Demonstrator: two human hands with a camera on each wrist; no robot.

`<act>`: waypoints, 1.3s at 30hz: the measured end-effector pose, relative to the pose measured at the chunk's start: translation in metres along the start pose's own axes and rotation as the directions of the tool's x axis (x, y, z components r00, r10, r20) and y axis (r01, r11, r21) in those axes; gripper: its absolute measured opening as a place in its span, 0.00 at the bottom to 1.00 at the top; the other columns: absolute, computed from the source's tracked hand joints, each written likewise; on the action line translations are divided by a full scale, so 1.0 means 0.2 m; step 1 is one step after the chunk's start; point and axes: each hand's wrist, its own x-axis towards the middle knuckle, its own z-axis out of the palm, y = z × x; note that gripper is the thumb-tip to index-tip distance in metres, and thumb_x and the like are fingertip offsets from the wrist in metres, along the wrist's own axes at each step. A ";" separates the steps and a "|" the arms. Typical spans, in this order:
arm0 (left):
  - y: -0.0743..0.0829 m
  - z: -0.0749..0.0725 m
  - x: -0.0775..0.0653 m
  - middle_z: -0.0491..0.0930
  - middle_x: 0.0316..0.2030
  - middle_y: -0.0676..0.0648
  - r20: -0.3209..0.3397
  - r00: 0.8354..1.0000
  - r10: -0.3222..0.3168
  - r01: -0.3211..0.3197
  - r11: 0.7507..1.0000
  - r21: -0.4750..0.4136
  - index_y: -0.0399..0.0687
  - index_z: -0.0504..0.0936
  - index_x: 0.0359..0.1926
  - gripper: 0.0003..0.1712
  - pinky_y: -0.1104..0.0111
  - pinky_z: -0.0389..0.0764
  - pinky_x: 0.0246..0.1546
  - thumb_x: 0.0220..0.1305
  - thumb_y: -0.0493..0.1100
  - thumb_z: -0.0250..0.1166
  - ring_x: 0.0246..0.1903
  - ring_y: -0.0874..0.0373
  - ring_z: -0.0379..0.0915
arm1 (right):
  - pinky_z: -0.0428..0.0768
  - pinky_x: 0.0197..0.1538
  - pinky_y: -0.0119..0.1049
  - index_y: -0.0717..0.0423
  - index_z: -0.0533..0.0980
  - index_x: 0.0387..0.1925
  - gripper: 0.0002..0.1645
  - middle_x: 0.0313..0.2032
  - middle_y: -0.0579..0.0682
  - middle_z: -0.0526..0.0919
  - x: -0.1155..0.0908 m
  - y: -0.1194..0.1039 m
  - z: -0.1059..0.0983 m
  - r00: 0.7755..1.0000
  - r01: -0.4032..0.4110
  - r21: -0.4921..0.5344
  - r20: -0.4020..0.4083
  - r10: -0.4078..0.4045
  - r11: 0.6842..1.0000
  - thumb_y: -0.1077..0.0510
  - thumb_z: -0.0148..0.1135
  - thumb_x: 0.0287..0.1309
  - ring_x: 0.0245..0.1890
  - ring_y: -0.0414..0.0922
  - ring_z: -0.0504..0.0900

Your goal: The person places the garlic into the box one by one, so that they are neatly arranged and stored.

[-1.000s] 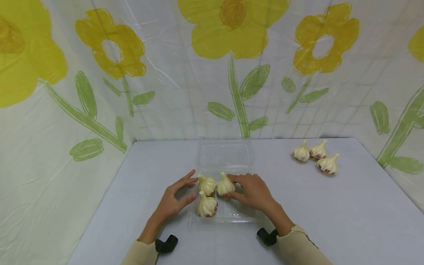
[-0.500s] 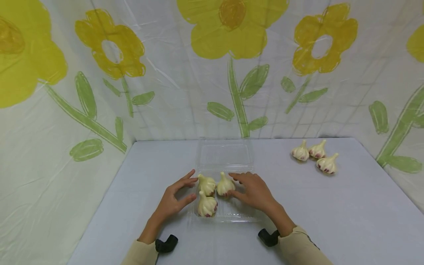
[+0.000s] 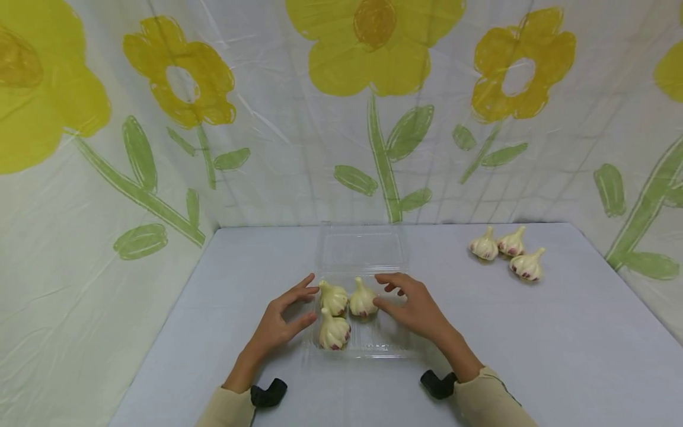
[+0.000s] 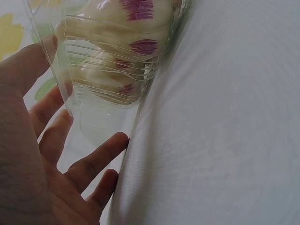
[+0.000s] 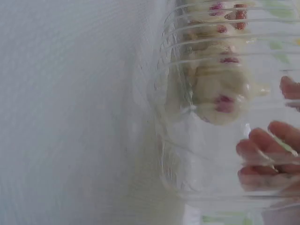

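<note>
A clear plastic clamshell box (image 3: 381,343) lies with its lid folded back. Inside are three garlic bulbs: one at the back left (image 3: 333,298), one at the front left (image 3: 334,330) and one (image 3: 363,298) to the right of the back one. My left hand (image 3: 283,317) is at the box's left side with its fingers spread; in the left wrist view, its fingertips (image 4: 49,44) are at the rim. Just right of the right-hand bulb is my right hand (image 3: 413,305), fingers loosely bent and holding nothing. Through the box wall, the right wrist view shows that hand's fingers (image 5: 260,150).
Three more garlic bulbs (image 3: 511,252) sit together at the back right of the white-covered table (image 3: 453,332). The transparent lid (image 3: 363,249) lies behind the box, near the back edge. A flower-printed curtain (image 3: 299,166) hangs behind the table.
My right hand has let go of the right-hand garlic bulb and drawn back slightly to the right. The bulb stays in the box, and my left hand has kept its place.
</note>
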 end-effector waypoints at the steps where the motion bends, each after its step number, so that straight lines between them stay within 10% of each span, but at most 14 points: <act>1: 0.00 0.00 0.00 0.67 0.74 0.42 0.000 1.000 0.000 0.000 1.000 -0.001 0.48 0.80 0.64 0.29 0.62 0.75 0.63 0.62 0.36 0.72 0.55 0.47 0.82 | 0.82 0.48 0.43 0.55 0.78 0.63 0.29 0.54 0.58 0.86 0.00 0.00 0.00 1.000 0.012 0.016 -0.007 -0.012 1.000 0.56 0.73 0.60 0.47 0.53 0.86; 20: -0.01 0.00 0.00 0.67 0.75 0.43 0.003 1.000 -0.010 0.010 1.000 0.012 0.46 0.79 0.64 0.28 0.63 0.73 0.64 0.63 0.37 0.71 0.54 0.48 0.82 | 0.84 0.43 0.39 0.54 0.82 0.57 0.23 0.43 0.56 0.89 -0.01 0.06 -0.05 0.986 0.113 0.057 -0.127 -0.105 0.992 0.64 0.72 0.59 0.41 0.45 0.85; 39: -0.02 0.00 -0.01 0.66 0.75 0.45 0.015 0.999 -0.028 0.028 1.000 0.009 0.49 0.79 0.65 0.28 0.68 0.71 0.65 0.63 0.39 0.72 0.55 0.48 0.81 | 0.79 0.42 0.26 0.57 0.82 0.54 0.19 0.45 0.55 0.89 -0.02 0.15 -0.26 0.955 -0.067 0.003 -0.291 0.065 0.998 0.61 0.71 0.62 0.39 0.33 0.82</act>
